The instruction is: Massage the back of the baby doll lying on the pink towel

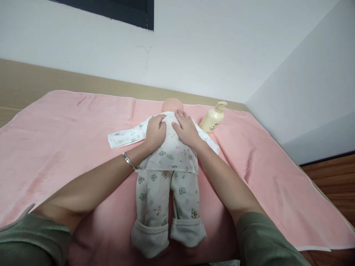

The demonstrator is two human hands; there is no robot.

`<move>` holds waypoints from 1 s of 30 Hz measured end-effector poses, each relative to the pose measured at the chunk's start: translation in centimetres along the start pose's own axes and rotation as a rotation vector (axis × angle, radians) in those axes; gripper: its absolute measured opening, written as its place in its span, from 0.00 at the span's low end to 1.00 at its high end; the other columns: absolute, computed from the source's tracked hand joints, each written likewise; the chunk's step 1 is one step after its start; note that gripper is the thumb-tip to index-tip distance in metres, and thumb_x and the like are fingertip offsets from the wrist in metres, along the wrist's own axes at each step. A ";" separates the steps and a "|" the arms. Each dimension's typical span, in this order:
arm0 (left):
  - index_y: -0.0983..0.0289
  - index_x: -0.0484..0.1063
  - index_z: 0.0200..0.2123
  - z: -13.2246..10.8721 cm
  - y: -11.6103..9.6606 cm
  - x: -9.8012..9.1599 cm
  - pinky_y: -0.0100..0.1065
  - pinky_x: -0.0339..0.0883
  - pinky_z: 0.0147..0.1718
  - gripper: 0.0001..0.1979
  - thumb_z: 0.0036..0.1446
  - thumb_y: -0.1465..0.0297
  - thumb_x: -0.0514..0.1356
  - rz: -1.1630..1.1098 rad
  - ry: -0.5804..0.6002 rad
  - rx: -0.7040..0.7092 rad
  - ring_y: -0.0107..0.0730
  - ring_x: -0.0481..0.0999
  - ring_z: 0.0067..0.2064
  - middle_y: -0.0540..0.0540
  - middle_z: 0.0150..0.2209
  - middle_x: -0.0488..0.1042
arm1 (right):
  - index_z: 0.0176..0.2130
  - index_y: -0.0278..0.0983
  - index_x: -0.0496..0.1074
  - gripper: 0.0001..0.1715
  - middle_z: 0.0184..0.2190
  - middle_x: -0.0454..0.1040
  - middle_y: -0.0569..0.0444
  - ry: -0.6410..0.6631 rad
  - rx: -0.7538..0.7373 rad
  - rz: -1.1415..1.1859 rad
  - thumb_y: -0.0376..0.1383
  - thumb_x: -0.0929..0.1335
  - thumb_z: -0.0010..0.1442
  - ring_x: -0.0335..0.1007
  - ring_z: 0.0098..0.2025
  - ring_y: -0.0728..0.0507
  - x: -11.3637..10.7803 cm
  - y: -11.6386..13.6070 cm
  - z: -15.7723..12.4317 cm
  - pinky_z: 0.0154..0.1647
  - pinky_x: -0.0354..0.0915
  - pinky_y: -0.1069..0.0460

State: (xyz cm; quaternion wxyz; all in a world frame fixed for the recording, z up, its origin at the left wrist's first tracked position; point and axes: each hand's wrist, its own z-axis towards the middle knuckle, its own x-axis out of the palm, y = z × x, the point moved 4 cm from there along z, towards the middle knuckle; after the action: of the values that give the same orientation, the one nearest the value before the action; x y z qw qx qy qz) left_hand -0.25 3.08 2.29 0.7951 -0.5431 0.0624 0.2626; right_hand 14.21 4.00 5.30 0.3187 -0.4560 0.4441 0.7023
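A baby doll (173, 159) in a white printed top and matching trousers lies stretched out, its bald head (172, 104) at the far end and its turned-up cuffs toward me. No face shows on it. My left hand (156, 131) rests flat on the left side of its upper body, near the shoulder. On the right side, my right hand (186, 129) lies the same way, fingers extended toward the head. Neither hand is closed around anything. The sleeves spread out to both sides. Just beyond the right sleeve is a pale yellow pump bottle (213, 119).
Beneath the doll a pink cloth (74, 136) covers most of the wooden surface (24, 75). White walls (199, 48) meet behind and at right, with a dark frame (133, 13) above. Brown wood (332, 181) shows at the right edge.
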 end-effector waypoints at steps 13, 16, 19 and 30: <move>0.63 0.78 0.50 0.0 0.1 -0.1 0.46 0.66 0.66 0.21 0.59 0.72 0.49 0.003 0.000 0.010 0.43 0.75 0.58 0.59 0.54 0.80 | 0.71 0.39 0.60 0.33 0.77 0.51 0.50 0.088 -0.205 0.000 0.37 0.54 0.71 0.41 0.80 0.36 0.3 1.9 -0.5 0.78 0.43 0.31; 0.63 0.77 0.50 0.1 0.2 0.0 0.46 0.66 0.66 0.21 0.58 0.72 0.51 0.017 -0.003 -0.003 0.43 0.75 0.59 0.58 0.54 0.80 | 0.73 0.36 0.57 0.34 0.77 0.50 0.46 0.025 -0.073 0.017 0.41 0.55 0.72 0.42 0.79 0.33 0.0 0.4 0.3 0.77 0.45 0.29; 0.62 0.78 0.50 0.1 0.2 0.1 0.46 0.66 0.66 0.21 0.58 0.72 0.51 0.004 -0.003 -0.013 0.43 0.75 0.59 0.57 0.55 0.80 | 0.73 0.26 0.54 0.38 0.74 0.54 0.33 -0.060 0.090 -0.065 0.42 0.56 0.72 0.48 0.77 0.28 0.3 1.8 -1.5 0.75 0.50 0.30; 0.65 0.77 0.52 0.1 -0.1 0.1 0.49 0.65 0.67 0.23 0.59 0.72 0.49 0.050 0.018 0.013 0.44 0.74 0.60 0.60 0.56 0.79 | 0.73 0.30 0.54 0.36 0.77 0.46 0.38 0.054 -0.104 -0.079 0.37 0.57 0.70 0.38 0.80 0.31 0.5 3.2 -1.8 0.78 0.43 0.30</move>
State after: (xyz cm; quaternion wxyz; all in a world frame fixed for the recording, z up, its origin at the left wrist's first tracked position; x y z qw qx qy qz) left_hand -0.18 3.19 2.36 0.7913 -0.5384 0.0847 0.2772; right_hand 11.90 1.04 5.56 0.3102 -0.5078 0.3971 0.6987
